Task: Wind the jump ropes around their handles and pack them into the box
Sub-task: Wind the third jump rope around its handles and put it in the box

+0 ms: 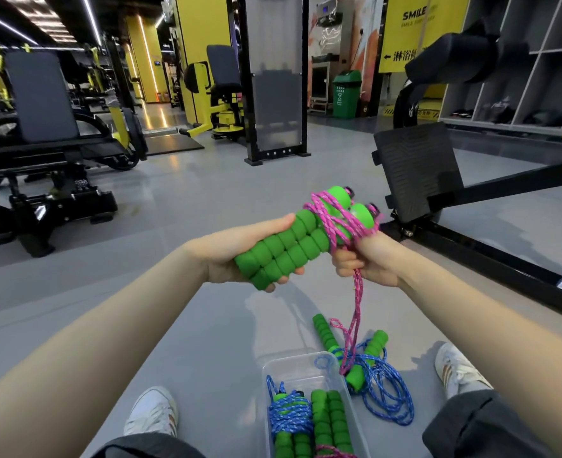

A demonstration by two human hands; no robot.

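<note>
While the clear box (293, 361) waits between my feet, my right hand (372, 262) pinches the pink rope (332, 228) just beside the paired green handles (283, 249). My left hand (236, 256) grips those, long axis slanting up-right, away from me.
</note>
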